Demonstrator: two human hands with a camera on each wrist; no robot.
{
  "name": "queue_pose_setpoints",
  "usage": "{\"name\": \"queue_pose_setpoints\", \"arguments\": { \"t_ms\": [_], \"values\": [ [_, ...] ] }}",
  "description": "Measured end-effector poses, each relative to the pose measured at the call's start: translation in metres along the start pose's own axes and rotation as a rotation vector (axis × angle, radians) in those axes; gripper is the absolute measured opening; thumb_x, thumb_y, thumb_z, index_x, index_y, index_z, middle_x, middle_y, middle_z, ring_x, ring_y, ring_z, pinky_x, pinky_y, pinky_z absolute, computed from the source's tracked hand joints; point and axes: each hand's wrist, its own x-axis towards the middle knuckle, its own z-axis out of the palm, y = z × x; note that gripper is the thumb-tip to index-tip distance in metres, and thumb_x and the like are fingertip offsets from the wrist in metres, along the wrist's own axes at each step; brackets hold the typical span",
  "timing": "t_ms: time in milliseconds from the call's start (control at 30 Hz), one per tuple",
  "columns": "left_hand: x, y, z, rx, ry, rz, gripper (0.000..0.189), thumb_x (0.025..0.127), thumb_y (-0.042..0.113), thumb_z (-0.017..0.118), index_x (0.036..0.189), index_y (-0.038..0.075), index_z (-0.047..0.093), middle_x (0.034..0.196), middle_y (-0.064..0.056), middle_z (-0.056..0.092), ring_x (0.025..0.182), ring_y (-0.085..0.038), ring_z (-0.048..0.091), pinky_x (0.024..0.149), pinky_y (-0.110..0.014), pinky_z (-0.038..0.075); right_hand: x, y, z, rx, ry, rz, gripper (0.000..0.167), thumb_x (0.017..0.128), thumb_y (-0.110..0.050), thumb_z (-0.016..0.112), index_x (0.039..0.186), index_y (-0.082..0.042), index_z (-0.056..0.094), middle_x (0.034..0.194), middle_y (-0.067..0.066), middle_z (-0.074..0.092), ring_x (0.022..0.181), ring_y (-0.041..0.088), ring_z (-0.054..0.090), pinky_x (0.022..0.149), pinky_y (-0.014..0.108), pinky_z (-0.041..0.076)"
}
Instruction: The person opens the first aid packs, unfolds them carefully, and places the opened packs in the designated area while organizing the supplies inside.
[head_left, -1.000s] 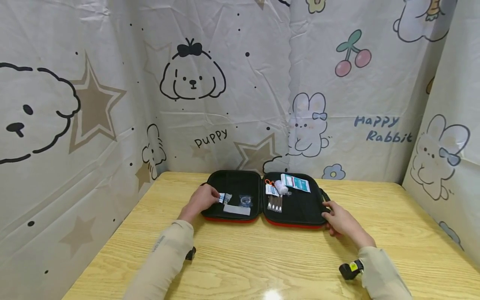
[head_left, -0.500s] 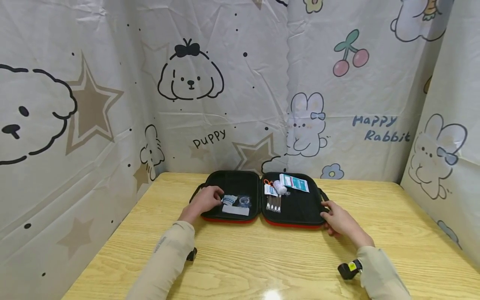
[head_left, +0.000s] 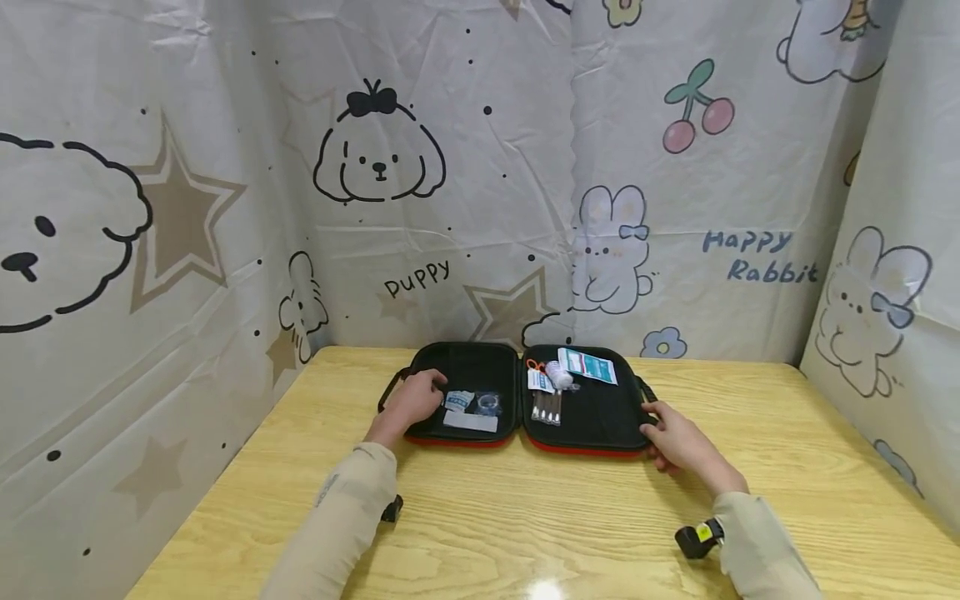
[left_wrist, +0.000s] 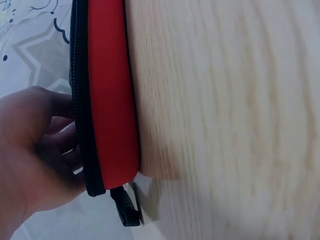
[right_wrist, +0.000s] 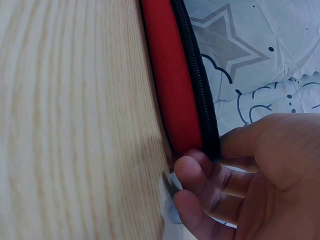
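Head view: unfolded case [head_left: 600, 414] between relaxed left hand [head_left: 417, 397] and right hand [head_left: 678, 435] with case edge in grip.

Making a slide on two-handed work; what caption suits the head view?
Left hand at one end of an open case holding small packets, right hand gripping the other end.

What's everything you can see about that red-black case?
The case lies open on the table, its two halves side by side. It looks like fabric: red sides, black zipper, black inside, a black strap at each end. Small packets lie in both halves. The right hand holds its right edge; the left hand is over the left half, contact unclear.
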Motion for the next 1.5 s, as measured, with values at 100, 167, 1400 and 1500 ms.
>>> {"name": "queue_pose_setpoints", "arguments": {
  "t_ms": [100, 167, 1400, 1500],
  "values": [
    [0.002, 0.000, 0.002, -0.020, 0.004, 0.015, 0.030, 0.093, 0.007, 0.055, 0.121, 0.005, 0.065, 0.100, -0.010, 0.067, 0.086, -0.023, 0.057, 0.085, -0.038, 0.048, 0.001, 0.000, 0.000, 0.005, -0.004, 0.007, 0.049, 0.104, -0.013, 0.046, 0.148, 0.002, 0.029, 0.078, 0.011, 0.056, 0.056, 0.017, 0.055, 0.053, 0.032, 0.052],
    [0.003, 0.002, 0.002, -0.019, 0.002, 0.013, 0.030, 0.093, 0.008, 0.055, 0.122, 0.005, 0.065, 0.102, -0.011, 0.068, 0.089, -0.024, 0.059, 0.088, -0.040, 0.049, 0.001, 0.000, 0.001, 0.007, -0.008, 0.009, 0.049, 0.104, -0.013, 0.046, 0.148, 0.002, 0.030, 0.078, 0.010, 0.056, 0.056, 0.017, 0.056, 0.053, 0.032, 0.052],
    [0.043, 0.084, 0.050, -0.100, 0.058, 0.242, 0.031, 0.096, 0.025, 0.064, 0.123, 0.012, 0.068, 0.118, -0.007, 0.065, 0.109, -0.023, 0.060, 0.096, -0.041, 0.049, -0.001, 0.001, 0.000, 0.016, 0.017, 0.007, 0.049, 0.103, -0.012, 0.046, 0.148, 0.002, 0.032, 0.075, 0.010, 0.056, 0.053, 0.016, 0.056, 0.052, 0.032, 0.051],
    [0.049, 0.088, 0.056, -0.081, 0.048, 0.241, 0.034, 0.095, 0.026, 0.065, 0.126, 0.012, 0.067, 0.123, -0.007, 0.064, 0.115, -0.025, 0.058, 0.099, -0.042, 0.047, 0.000, 0.002, 0.001, 0.012, 0.018, 0.007, 0.049, 0.103, -0.012, 0.046, 0.148, 0.002, 0.032, 0.074, 0.009, 0.056, 0.053, 0.016, 0.055, 0.052, 0.032, 0.051]
  ]
}}
